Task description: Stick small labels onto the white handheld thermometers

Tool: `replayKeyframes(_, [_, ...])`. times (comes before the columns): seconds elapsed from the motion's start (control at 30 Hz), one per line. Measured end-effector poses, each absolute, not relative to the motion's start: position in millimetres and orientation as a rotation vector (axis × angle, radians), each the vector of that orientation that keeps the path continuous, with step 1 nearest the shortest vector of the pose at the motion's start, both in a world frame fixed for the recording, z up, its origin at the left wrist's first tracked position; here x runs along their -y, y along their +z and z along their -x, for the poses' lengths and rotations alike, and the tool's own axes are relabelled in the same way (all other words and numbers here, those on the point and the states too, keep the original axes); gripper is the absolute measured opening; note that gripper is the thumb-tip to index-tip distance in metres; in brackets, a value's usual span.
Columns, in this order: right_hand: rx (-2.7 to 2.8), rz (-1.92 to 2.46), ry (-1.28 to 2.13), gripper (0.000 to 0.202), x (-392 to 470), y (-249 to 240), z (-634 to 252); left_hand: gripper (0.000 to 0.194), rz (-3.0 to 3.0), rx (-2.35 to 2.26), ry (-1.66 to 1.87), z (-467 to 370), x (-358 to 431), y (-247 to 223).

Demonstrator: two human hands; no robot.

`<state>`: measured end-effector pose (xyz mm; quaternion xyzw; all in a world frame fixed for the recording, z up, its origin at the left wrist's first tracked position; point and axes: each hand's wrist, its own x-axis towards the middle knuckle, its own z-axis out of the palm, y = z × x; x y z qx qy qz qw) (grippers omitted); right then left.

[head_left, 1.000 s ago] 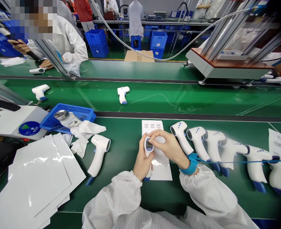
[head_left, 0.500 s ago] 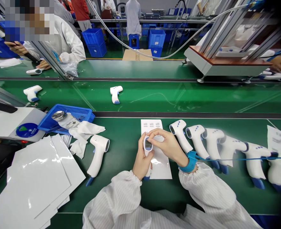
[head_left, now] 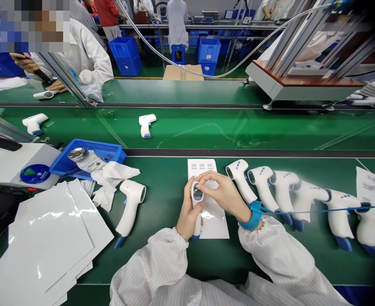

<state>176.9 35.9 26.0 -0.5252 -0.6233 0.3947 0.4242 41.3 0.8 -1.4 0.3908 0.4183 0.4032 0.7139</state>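
Observation:
My left hand [head_left: 188, 214] is wrapped round a white infrared thermometer [head_left: 197, 196], its small screen turned up toward me and its blue base end at the bottom. Fingers of my right hand [head_left: 222, 192] are pinched together at the upper edge of that screen; whether a thin film lies between them is too small to tell. A blue wrist strap [head_left: 252, 216] with a cord circles my right wrist. Beneath both hands lies a white printed sheet [head_left: 217, 229]. Another thermometer [head_left: 130, 210] rests on its side to the left.
Several thermometers [head_left: 283, 189] stretch in a row on the right. At left are glossy white sheets [head_left: 50, 229], crumpled tissue [head_left: 114, 174] and a blue tray [head_left: 112, 149] holding a bottle [head_left: 82, 158]. Beyond runs a green conveyor belt [head_left: 222, 127]; a co-worker [head_left: 88, 51] sits across it.
Two thermometers on the conveyor have shifted left. Both my hands stay in nearly the same place on the thermometer, and its screen now catches the light differently.

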Motion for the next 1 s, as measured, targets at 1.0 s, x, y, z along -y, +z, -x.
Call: replayKeyframes(1.0, [1.591,1.34,1.02,0.014,-36.5,14.2,-173.7,0.062,-0.88,-1.001,0.834,-38.8,-1.5,-11.1])
